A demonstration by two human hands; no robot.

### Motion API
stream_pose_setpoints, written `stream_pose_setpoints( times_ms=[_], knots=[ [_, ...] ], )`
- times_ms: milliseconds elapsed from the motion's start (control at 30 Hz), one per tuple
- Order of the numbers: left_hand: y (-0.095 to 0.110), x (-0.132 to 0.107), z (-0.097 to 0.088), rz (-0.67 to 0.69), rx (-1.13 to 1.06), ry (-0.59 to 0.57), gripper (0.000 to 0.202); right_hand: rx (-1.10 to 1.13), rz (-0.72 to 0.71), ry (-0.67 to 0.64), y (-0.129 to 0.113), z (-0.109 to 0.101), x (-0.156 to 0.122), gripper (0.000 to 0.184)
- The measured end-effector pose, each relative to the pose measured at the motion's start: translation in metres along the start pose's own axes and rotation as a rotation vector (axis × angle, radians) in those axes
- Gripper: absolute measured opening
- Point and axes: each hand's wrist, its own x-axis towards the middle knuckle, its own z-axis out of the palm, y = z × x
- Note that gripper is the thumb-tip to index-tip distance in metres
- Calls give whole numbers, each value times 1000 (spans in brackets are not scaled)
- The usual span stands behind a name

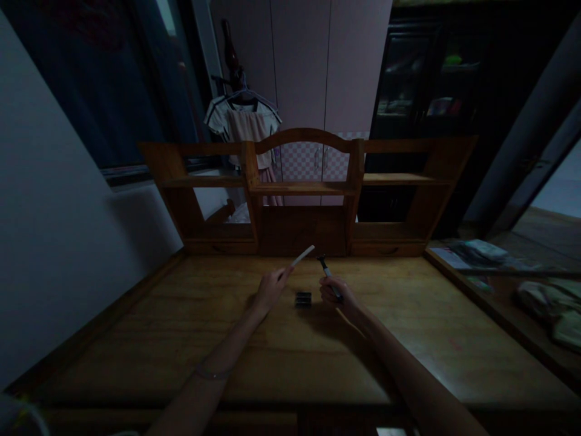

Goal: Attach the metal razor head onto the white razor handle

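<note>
My left hand [271, 287] is closed around one end of a slim white stick [303, 255], whose free end points up and to the right; its exact kind is too dim to tell. In my right hand [336, 292] is a razor [327, 270] with a dark head and a grey and black handle, the head tilted up and to the left. Between the hands, on the wooden desk [204, 327], lies a small dark ribbed block [303, 299], which looks like a pack of razor cartridges. Neither hand touches it.
A wooden shelf unit [302, 189] with drawers runs along the desk's back edge. Clothes on hangers [247, 121] hang behind it at the left, before a pink wardrobe [299, 72]. Beyond the desk's right edge are papers [476, 251] and a pale cloth item [551, 309].
</note>
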Motion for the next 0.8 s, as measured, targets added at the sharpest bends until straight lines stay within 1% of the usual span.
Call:
stream_pose_setpoints(
  times_ms=[67,133,233,333,400,500,567,633,800],
  knots=[
    [1,-1,0,13,-32,6,59,-4,7,-4,0,-1,0,36],
    [3,-2,1,30,-60,-23,57,-5,10,3,1,-1,1,36],
    [4,-2,3,5,-55,-52,57,2,5,6,1,-2,1,36],
    [1,-1,1,-38,-27,-22,59,14,-4,-3,0,-2,1,37],
    [0,-1,-1,-25,-26,-16,59,20,1,-8,0,-2,1,37],
    [3,-2,-1,29,-45,-63,56,10,11,-2,0,-3,2,37],
    [6,-3,0,43,-44,-106,55,-10,4,8,0,-3,2,37],
    [8,-4,2,24,-19,-127,57,-27,-3,23,0,-3,2,37],
    [5,-3,4,-22,33,-101,59,-22,18,63,2,-5,4,38]
  ],
)
